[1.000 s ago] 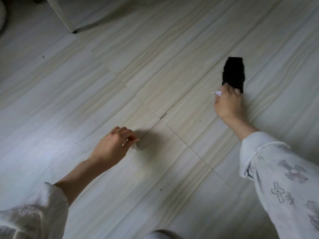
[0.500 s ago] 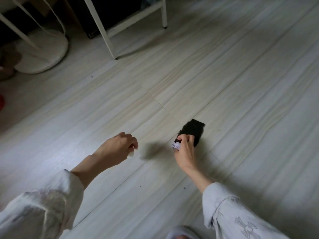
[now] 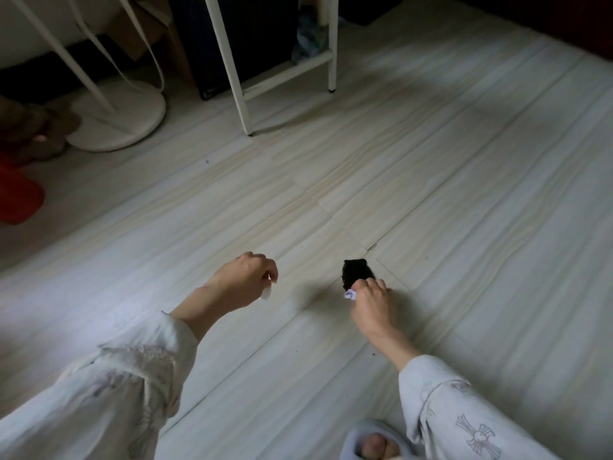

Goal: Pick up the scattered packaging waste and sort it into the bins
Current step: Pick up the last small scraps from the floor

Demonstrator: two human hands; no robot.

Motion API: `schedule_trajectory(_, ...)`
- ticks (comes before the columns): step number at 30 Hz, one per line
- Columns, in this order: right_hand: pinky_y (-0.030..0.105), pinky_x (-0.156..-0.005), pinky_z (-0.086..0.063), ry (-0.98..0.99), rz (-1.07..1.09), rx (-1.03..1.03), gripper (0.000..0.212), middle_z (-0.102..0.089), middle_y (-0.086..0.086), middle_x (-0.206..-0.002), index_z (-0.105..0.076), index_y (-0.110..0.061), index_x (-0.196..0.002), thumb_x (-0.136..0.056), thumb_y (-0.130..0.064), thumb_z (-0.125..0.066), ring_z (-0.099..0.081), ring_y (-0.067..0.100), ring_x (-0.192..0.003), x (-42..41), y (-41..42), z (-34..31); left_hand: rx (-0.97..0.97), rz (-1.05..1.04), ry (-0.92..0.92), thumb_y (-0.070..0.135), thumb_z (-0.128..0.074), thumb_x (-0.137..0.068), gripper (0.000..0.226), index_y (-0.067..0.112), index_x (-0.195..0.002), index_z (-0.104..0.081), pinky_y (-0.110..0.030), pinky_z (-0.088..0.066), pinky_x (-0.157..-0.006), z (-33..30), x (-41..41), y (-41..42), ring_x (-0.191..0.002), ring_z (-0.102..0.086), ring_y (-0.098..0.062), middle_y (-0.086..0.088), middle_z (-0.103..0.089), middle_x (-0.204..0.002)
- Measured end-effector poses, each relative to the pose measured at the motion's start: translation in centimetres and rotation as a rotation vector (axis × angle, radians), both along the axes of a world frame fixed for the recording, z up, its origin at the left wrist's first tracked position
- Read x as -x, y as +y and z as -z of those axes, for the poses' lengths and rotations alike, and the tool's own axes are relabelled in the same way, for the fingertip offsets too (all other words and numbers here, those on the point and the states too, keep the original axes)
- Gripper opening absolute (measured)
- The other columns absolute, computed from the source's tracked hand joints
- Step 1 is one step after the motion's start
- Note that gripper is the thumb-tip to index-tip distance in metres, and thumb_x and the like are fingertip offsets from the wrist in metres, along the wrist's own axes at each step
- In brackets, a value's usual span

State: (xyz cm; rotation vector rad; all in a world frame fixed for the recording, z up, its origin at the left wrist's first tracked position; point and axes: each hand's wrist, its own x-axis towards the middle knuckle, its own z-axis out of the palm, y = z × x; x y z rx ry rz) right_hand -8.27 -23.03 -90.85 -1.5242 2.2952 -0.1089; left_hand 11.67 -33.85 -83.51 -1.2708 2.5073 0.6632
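While both arms reach over the pale wood-grain floor (image 3: 464,194), I see my left hand (image 3: 242,277) curled, pinching a small white scrap (image 3: 266,294) that hangs below the fingers. Just to its right, my right hand (image 3: 373,302) grips a rough black piece (image 3: 356,272) and a crumpled white bit (image 3: 350,294), held low over the boards.

Dim, cool light falls from the left, leaving a pale sheen on the floor (image 3: 99,277) — the top edge and corners sink into dark. Soft shadows lie under both hands. Wide-angle bending curves the planks; slight blur throughout.
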Motion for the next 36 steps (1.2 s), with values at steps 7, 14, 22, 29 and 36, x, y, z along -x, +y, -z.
schedule_trajectory(7,0.033,-0.082,-0.038,-0.128,-0.161,0.347,0.023,-0.053,0.013,-0.115,-0.057,-0.006,-0.108,-0.087,-0.004,-0.048,-0.054,0.031,-0.106,-5.2,-8.8,-11.6,0.177,-0.182,0.205,0.009,-0.057,-0.086,0.022,0.013,-0.105,-0.067,-0.023,-0.040,-0.077,-11.1,-2.8,-7.3,-0.099,-0.058,-0.021,-0.005,-0.065,-0.107)
schedule_trajectory(14,0.031,-0.076,-0.037,-0.280,-0.404,0.556,0.021,-0.053,0.012,-0.113,-0.058,-0.006,-0.105,-0.086,-0.004,-0.050,-0.053,0.031,-0.100,-19.4,-17.3,-22.4,0.418,-0.379,0.341,0.009,-0.061,-0.081,0.016,0.013,-0.095,-0.069,-0.015,-0.036,-0.070,-22.2,-17.3,-10.9,-0.086,-0.058,-0.016,-0.002,-0.066,-0.092)
schedule_trajectory(22,0.022,-0.063,-0.028,-0.567,-0.673,0.595,0.019,-0.061,0.010,-0.097,-0.061,-0.004,-0.093,-0.078,0.003,-0.051,-0.049,0.021,-0.083,-42.6,-19.6,-25.8,0.673,-0.900,0.599,0.007,-0.066,-0.081,0.006,0.012,-0.084,-0.067,-0.004,-0.036,-0.059,-19.5,-40.7,-2.0,-0.059,-0.052,0.002,0.011,-0.059,-0.070)
schedule_trajectory(29,0.038,-0.080,-0.043,-0.628,-0.956,0.610,0.023,-0.060,0.011,-0.102,-0.058,-0.008,-0.098,-0.077,0.000,-0.051,-0.055,0.029,-0.095,-60.6,-17.7,-25.1,0.948,-1.315,0.466,0.005,-0.064,-0.080,0.009,0.012,-0.083,-0.062,-0.012,-0.035,-0.064,-16.2,-56.4,4.0,-0.072,-0.053,-0.013,-0.003,-0.062,-0.083)
schedule_trajectory(36,0.040,-0.077,-0.040,-0.528,-1.057,0.782,0.021,-0.056,0.012,-0.099,-0.057,-0.005,-0.099,-0.079,0.000,-0.051,-0.052,0.031,-0.091,-69.6,-18.3,-24.2,0.767,-1.298,0.123,0.004,-0.054,-0.083,0.009,0.008,-0.087,-0.061,-0.045,-0.046,-0.072,-10.2,-59.3,5.8,-0.090,-0.056,-0.031,-0.010,-0.057,-0.094)
